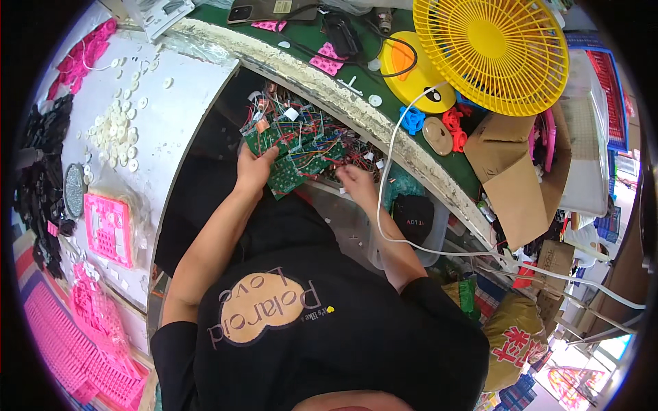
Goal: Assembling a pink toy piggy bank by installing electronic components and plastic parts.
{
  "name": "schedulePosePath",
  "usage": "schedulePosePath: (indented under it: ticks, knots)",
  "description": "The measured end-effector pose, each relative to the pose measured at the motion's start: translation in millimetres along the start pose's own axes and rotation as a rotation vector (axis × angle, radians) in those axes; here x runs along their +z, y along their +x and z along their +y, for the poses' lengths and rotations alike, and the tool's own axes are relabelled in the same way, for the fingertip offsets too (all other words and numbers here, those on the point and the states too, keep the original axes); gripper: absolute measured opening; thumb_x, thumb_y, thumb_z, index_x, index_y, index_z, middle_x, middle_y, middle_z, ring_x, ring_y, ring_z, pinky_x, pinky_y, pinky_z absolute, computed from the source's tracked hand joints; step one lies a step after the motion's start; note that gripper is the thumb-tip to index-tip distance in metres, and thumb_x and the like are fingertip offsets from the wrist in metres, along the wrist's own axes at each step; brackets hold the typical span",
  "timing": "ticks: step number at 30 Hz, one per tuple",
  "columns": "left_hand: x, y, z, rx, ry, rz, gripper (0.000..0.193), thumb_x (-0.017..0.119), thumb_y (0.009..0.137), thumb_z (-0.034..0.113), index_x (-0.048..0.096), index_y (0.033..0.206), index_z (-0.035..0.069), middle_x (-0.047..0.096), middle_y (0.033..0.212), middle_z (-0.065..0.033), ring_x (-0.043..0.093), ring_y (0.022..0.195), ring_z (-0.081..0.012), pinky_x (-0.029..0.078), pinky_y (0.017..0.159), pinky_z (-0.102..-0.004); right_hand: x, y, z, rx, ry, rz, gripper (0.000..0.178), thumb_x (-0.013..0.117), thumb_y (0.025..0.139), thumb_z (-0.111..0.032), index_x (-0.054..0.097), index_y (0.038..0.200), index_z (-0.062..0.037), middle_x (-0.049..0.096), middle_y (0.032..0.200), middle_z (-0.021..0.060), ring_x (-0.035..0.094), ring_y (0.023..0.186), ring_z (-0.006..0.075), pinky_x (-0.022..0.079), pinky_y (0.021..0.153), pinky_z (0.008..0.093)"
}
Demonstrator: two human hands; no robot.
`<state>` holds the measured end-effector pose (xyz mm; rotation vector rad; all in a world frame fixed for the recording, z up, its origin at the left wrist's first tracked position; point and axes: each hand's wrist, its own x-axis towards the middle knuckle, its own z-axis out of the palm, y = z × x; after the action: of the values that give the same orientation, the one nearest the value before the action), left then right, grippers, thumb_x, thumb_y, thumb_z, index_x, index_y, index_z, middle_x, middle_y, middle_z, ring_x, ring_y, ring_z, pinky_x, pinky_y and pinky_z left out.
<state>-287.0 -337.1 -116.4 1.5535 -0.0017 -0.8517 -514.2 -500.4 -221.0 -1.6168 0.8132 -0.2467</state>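
My left hand (255, 168) grips the edge of a green circuit board (287, 178), with its thumb on top. Several more green boards (301, 137) with red and blue wires are bunched around it, overlapping, over the gap below the green bench. To their right, my right hand (358, 182) has its fingers drawn together by the loose wires (351, 147); what is between them, if anything, is too small to make out. Little white connectors show among the wires. The undersides of the boards are hidden.
A worn bench edge (343, 92) curves across just beyond my hands. On it stand a yellow fan (488, 40) and a cardboard box (510, 175); a white cable (389, 171) hangs near my right forearm. White round parts (120, 130) and a pink plastic panel (108, 229) lie left.
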Motion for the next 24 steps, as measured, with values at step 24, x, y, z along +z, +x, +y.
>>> schedulePosePath:
  ticks: [24]
  knots:
    - [-5, 0, -5, 0.004, -0.185, 0.057, 0.033, 0.067, 0.089, 0.003, 0.055, 0.12, 0.001, 0.066, 0.105, -0.0072, 0.064, 0.092, -0.0164, 0.05, 0.082, -0.0323, -16, 15, 17, 0.116, 0.321, 0.163, 0.011, 0.065, 0.095, -0.012, 0.067, 0.102, -0.0033, 0.057, 0.065, -0.0021, 0.048, 0.052, 0.0044, 0.034, 0.046, 0.0209]
